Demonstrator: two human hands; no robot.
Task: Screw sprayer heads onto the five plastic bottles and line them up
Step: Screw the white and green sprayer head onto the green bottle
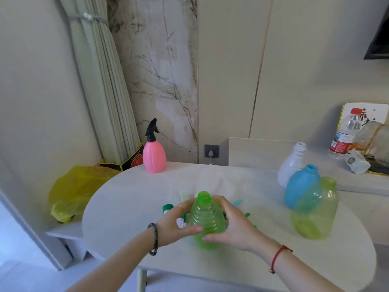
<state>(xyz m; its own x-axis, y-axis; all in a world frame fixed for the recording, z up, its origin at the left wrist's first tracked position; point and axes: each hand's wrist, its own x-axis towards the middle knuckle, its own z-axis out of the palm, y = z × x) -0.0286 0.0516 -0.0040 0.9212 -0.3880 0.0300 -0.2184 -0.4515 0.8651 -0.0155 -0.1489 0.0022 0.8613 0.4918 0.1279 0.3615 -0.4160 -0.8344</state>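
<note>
— Edges, open room?

— Rounded pale surface [130,199], smooth and matte, curving off at the left and near sides. Bare stretch across the left and the far middle. Crowded on the right: white bottle [291,165], blue bottle [301,186] and yellow-green bottle [315,211] bunched close, overlapping in view, all open-necked.

— And the hands?

— Left hand [174,224] and right hand [233,226] both wrapped around the green bottle [207,220], thumbs across its front, each grip closed on the ribbed body. Held upright near the front middle; base hidden, so cannot tell whether resting or lifted.

— Materials, shapes?

— Translucent ribbed plastic, pear-shaped, threaded neck bare. Loose sprayer parts [168,208] just behind the hands, partly hidden. Opaque pink bottle [154,157] with black sprayer head [152,130] fitted, standing at the far left edge, well apart.
</note>
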